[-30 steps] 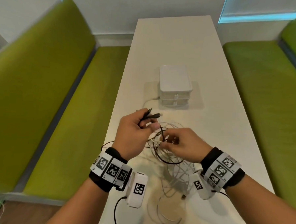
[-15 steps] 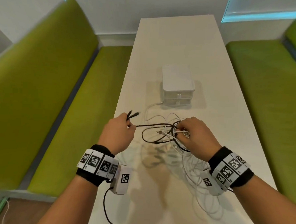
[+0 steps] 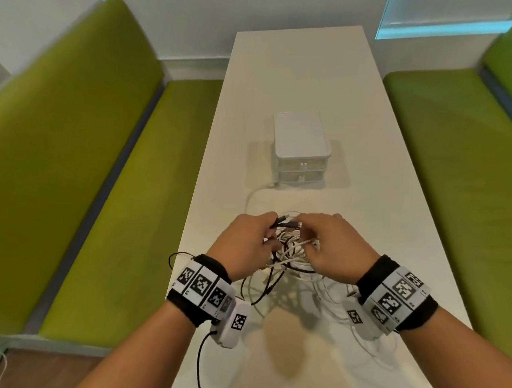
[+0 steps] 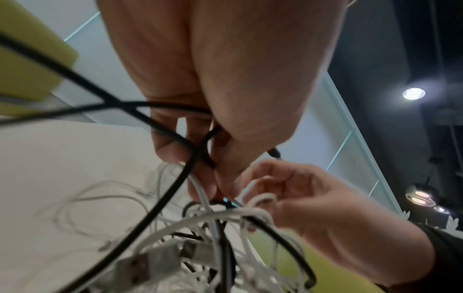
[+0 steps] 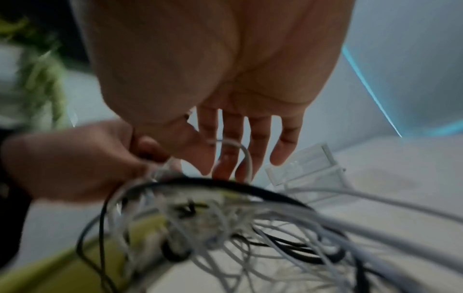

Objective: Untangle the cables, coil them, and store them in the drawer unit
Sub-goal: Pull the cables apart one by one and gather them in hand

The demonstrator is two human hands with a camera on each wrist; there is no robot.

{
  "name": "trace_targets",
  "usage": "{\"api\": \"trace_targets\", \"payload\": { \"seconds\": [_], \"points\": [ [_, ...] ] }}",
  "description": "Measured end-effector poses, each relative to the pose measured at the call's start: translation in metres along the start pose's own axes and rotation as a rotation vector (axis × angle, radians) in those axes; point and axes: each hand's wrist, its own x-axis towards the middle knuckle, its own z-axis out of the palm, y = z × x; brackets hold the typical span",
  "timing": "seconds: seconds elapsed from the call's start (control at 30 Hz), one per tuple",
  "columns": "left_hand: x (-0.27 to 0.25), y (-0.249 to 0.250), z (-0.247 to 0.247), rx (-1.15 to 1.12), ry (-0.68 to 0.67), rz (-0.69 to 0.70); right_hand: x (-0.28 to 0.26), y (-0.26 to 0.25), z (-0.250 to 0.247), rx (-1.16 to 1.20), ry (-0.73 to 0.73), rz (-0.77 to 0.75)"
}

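A tangle of white cables (image 3: 293,253) and a black cable (image 3: 288,224) is held just above the white table (image 3: 365,229), in front of the white drawer unit (image 3: 302,143). My left hand (image 3: 272,233) pinches the black cable (image 4: 170,190) near its plug ends. My right hand (image 3: 304,232) is right beside it, fingers hooked into the white cables (image 4: 260,198). The two hands almost touch. In the right wrist view a white loop (image 5: 246,156) runs across the fingers (image 5: 258,142). Both drawers look closed.
One white cable (image 3: 253,193) trails from the tangle to the drawer unit's front left corner. More loose loops (image 3: 332,304) lie on the table under my right wrist. Green benches (image 3: 101,185) run along both sides of the narrow table.
My left hand, which had pulled the black cable ends out to the left, has come back to the right and now meets my right hand over the tangle.
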Motion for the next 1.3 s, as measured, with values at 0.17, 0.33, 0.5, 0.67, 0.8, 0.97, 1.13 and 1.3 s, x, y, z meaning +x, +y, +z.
{"api": "trace_targets", "payload": {
  "seconds": [0.17, 0.33, 0.5, 0.67, 0.8, 0.97, 1.13, 1.3],
  "points": [
    [0.003, 0.0, 0.002, -0.248, 0.105, -0.097, -0.008, -0.019, -0.001, 0.074, -0.033, -0.002],
    [0.007, -0.008, -0.001, -0.25, 0.146, -0.158, -0.01, -0.008, 0.018, -0.227, 0.015, -0.127],
    [0.007, -0.019, -0.007, -0.213, 0.215, -0.218, -0.015, 0.006, 0.004, -0.158, 0.074, -0.361],
    [0.009, -0.024, -0.015, -0.168, 0.294, -0.216, -0.021, 0.014, -0.011, -0.363, -0.162, -0.216],
    [0.009, -0.023, -0.015, -0.163, 0.302, -0.192, -0.025, 0.011, -0.015, -0.214, -0.254, -0.024],
    [0.007, -0.024, -0.01, -0.136, 0.216, -0.18, -0.016, 0.026, 0.002, -0.258, -0.114, 0.026],
    [0.006, -0.03, -0.019, -0.151, 0.327, -0.209, -0.017, 0.037, 0.006, -0.181, -0.018, 0.017],
    [0.003, -0.024, -0.014, -0.227, 0.281, -0.166, -0.013, 0.039, 0.002, -0.272, -0.121, -0.048]
  ]
}}
